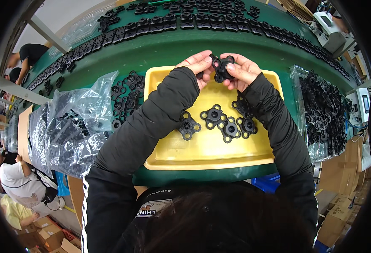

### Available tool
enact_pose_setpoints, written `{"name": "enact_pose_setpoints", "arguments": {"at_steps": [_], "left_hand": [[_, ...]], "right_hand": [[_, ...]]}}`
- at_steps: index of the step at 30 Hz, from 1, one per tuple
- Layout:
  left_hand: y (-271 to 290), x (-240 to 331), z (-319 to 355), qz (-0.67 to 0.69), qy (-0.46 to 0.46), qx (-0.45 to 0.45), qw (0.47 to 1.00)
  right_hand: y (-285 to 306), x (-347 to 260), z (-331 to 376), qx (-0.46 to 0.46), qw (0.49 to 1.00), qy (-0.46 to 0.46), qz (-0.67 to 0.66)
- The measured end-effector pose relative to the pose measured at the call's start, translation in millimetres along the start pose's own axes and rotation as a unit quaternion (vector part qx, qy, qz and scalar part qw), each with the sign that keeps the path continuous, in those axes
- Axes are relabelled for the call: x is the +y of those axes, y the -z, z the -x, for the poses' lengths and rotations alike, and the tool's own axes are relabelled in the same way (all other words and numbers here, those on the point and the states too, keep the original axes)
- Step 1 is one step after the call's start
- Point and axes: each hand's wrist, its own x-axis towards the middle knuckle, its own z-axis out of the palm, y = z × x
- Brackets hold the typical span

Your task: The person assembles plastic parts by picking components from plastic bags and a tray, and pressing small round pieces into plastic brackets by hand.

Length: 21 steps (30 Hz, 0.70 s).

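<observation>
Both hands are raised over the far edge of a yellow tray (168,156). Between them is a black plastic part (222,67) with ring-shaped lobes around a centre. My right hand (242,71) grips it from the right, thumb on its face. My left hand (196,67) is closed at its left side, thumb and fingers pinching; some dark material shows under the left fingers, too covered to make out. Several similar parts lie in the tray, such as a four-ringed black part (189,126) at the left and another black part (213,116) near the middle.
Left of the tray are loose black parts (126,99) and a clear plastic bag (74,126). At the right, a bag of black parts (322,111) stands heaped. Long rows of black parts (164,23) line the green table (160,49). Other people work at the far left.
</observation>
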Motion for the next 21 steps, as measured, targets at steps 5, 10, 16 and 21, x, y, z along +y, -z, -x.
{"name": "enact_pose_setpoints", "arguments": {"at_steps": [5,10,16,21], "left_hand": [[-3.1,3.6,1.3,-0.27,-0.089,0.055,0.957],[-34.6,-2.0,8.8,-0.388,-0.123,0.095,0.908],[-14.7,-2.5,5.7,-0.279,-0.103,0.039,0.954],[-10.6,-1.4,7.5,-0.271,-0.094,0.024,0.958]], "right_hand": [[5.8,4.8,-7.0,-0.015,1.0,0.001,-0.016],[17.5,-0.1,-3.5,-0.072,0.996,0.017,-0.057],[8.4,-1.5,-1.5,-0.036,0.998,0.016,0.043],[1.9,-3.0,0.7,0.033,0.988,0.031,0.15]]}}
